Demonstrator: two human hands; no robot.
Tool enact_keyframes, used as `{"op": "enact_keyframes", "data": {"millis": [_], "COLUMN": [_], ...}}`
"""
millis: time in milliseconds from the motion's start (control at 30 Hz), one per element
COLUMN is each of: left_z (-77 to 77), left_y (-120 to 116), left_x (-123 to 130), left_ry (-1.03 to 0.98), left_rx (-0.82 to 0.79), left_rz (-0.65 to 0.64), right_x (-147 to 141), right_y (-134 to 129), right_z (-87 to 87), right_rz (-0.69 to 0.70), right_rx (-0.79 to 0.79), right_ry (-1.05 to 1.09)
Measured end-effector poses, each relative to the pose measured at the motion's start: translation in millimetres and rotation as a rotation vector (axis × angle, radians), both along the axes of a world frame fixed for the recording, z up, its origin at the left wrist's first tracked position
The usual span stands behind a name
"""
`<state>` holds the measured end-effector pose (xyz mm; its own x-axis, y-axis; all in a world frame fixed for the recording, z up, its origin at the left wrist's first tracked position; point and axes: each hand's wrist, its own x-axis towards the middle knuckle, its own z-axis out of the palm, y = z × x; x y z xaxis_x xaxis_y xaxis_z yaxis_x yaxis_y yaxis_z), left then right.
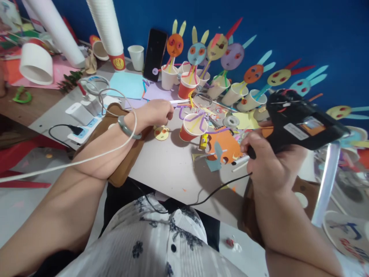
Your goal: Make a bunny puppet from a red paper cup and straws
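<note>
My right hand (269,165) is wrapped round the handle of a black glue gun (305,119), raised over the right side of the table; its black cord (213,192) runs down towards my lap. My left hand (161,110) is closed above a small yellow paper face (161,133) with red eyes. The fingertips are turned away, so what they pinch is hidden. A thin white stick (180,101) shows just past the knuckles. Right of this hand stands a red-and-white paper cup (193,127) with purple and yellow pipe cleaners bent over its rim.
Paper-cup figures with rabbit-eared faces (197,54) line the blue wall. A phone (155,55) leans there beside a tall cup stack (108,27). Orange paper scraps (223,144) lie mid-table. A white cable (115,150) crosses my left forearm near a power strip (86,130).
</note>
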<state>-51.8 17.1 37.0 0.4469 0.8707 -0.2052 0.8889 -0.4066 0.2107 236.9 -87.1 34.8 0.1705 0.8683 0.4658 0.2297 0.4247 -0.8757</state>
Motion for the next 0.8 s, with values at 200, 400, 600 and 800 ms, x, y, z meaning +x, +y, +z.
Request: {"op": "enact_keyframes", "data": {"millis": [200, 400, 600, 800], "left_z": [0.7, -5.2, -6.8, -9.4], "left_y": [-3.5, 0.1, 0.1, 2.1], "left_x": [4.8, 4.8, -1.6, -4.6], "left_ry": [0.192, 0.218, 0.057, -0.049], "left_rx": [-0.027, -0.066, -0.126, -0.170], "left_rz": [-0.174, -0.228, -0.163, -0.158], "right_x": [5.0, 5.9, 2.9, -2.7], "right_y": [1.0, 1.3, -2.5, -8.5], "right_z": [-0.9, -2.2, 4.4, 1.0], "right_rz": [-0.063, -0.109, -0.090, 0.031], "right_rx": [0.023, -0.006, -0.035, -0.240], "right_ry": [-0.113, -0.162, -0.139, -0.217]}}
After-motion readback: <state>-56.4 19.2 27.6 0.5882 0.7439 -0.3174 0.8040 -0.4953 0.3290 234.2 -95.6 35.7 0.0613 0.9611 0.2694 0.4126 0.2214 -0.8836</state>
